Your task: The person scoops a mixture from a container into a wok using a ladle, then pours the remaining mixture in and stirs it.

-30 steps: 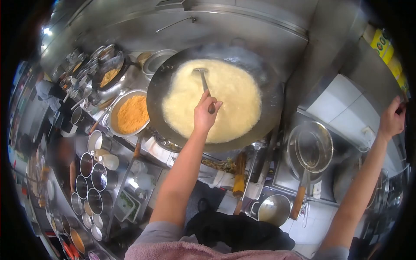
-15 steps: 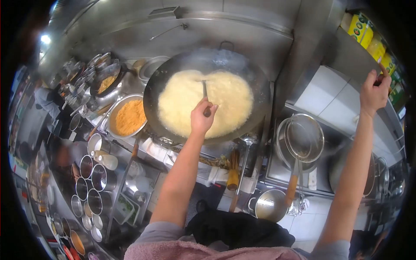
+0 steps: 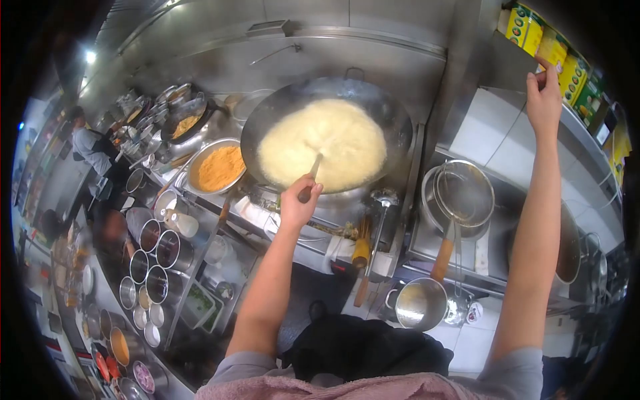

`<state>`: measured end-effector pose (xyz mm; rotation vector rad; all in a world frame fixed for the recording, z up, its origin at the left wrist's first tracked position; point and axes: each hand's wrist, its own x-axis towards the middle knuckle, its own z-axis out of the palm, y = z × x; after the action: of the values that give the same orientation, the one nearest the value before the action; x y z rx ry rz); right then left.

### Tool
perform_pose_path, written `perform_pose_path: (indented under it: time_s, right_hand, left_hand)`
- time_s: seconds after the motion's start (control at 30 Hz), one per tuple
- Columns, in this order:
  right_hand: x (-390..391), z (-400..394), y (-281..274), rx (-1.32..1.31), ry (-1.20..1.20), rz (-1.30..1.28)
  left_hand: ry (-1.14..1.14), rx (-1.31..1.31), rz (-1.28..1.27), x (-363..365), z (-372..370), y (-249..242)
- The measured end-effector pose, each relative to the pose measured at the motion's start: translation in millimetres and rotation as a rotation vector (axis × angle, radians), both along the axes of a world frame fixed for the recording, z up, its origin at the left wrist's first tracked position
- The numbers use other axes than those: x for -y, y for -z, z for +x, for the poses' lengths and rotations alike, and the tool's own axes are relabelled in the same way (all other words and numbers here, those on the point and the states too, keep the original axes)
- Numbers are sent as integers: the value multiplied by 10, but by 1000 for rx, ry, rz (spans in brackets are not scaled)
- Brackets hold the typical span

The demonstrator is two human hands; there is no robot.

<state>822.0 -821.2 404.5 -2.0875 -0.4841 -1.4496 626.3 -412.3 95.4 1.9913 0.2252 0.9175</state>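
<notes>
My left hand (image 3: 299, 202) is closed round the wooden handle of a metal-shafted cooking tool (image 3: 317, 162). The tool's head is hidden in the pale yellow foam (image 3: 337, 137) that fills much of a large black wok (image 3: 395, 120). Raised at the upper right, my right hand (image 3: 545, 97) is near yellow boxes (image 3: 525, 30) on a shelf. Its fingers are bent together, and what they hold, if anything, is too small to make out. Left of the wok, a metal bowl (image 3: 193, 179) holds orange crumbs (image 3: 221, 168).
A wire strainer (image 3: 465, 193) lies over a pot on the right. Below it is a steel saucepan (image 3: 421, 305). A yellow-handled brush (image 3: 361, 250) is at the stove's front. Several metal canisters (image 3: 157, 283) stand at left, where other people (image 3: 92, 148) are.
My left hand has drawn the tool toward me and slightly left. In the view, my right hand appears higher and further left. The foam has changed shape.
</notes>
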Motion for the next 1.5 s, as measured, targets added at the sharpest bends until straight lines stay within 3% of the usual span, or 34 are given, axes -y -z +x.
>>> perform_pose_path:
  time_s: [0.23, 0.43, 0.7, 1.1, 1.17, 1.5]
  right_hand:
    - [9, -14, -110, -133, -10, -22]
    - [-49, -141, -156, -155, -24, -11]
    - [-62, -99, -85, -149, -10, 8]
    - [-121, 108, 43, 39, 144, 55]
    - [-125, 164, 74, 134, 265, 29]
    - [-144, 280, 159, 319, 390, -10]
  left_hand:
    - [25, -8, 44, 118, -594, -135]
    - [35, -97, -25, 273, -1087, -526]
    - [117, -85, -72, 297, -1274, -805]
    - [224, -18, -247, 169, -391, -605]
    - [212, -2, -264, 135, -195, -513]
    - [173, -8, -321, 204, 648, -210]
